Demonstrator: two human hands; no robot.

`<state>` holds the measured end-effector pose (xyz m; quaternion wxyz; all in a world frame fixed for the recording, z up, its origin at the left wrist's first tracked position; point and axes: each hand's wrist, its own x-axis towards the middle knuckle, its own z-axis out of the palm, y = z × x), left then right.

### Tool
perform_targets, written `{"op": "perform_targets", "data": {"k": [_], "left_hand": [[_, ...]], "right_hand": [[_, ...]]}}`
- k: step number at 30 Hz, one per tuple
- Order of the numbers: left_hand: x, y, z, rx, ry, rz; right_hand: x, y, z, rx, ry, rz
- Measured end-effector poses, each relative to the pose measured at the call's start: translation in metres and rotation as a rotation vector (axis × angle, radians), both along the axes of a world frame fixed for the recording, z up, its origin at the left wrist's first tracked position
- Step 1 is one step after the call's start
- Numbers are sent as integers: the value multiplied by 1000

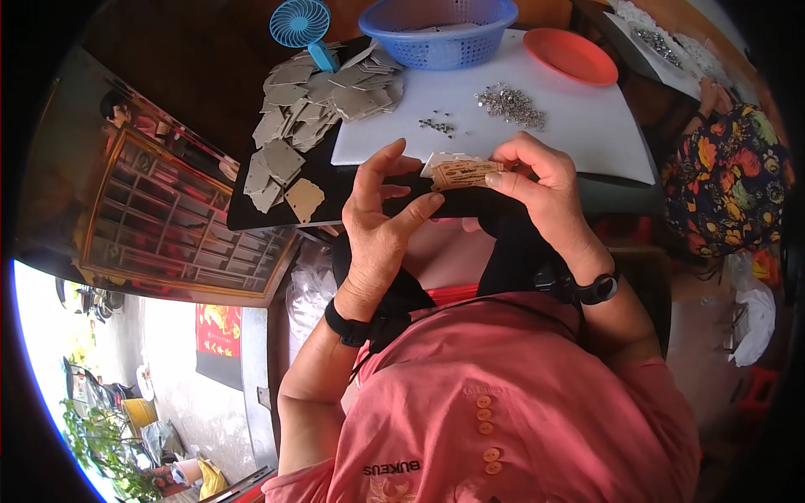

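Above the table's near edge, my right hand (pixel 545 180) pinches a small stack of printed tan cards (pixel 463 174) with shaped edges between thumb and fingers. My left hand (pixel 377 210) is just left of the cards, its fingers spread. Its thumb tip comes close to their left end; whether it touches them I cannot tell. Beyond the cards, a few dark metal bits (pixel 438 126) and a larger heap of shiny small metal pieces (pixel 510 106) lie on a white board (pixel 386 138). One loose tan card (pixel 303 199) rests at the table's left corner.
A large pile of grey-backed cards (pixel 314 105) covers the table's left side, with a blue handheld fan (pixel 302 25) behind it. A blue plastic basket (pixel 440 50) and a red plate (pixel 572 57) stand at the back. On the right sits another person in a flowered garment (pixel 729 176).
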<state>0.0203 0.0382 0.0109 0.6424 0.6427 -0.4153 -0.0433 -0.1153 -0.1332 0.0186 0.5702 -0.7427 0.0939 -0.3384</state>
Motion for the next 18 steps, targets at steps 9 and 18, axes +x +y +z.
{"op": "perform_targets", "data": {"k": [9, 18], "left_hand": [[8, -19, -25, 85, 137, -155], [6, -23, -23, 145, 153, -120]], "right_hand": [[7, 2, -27, -500, 34, -187], [13, -4, -47, -457, -17, -257]]}}
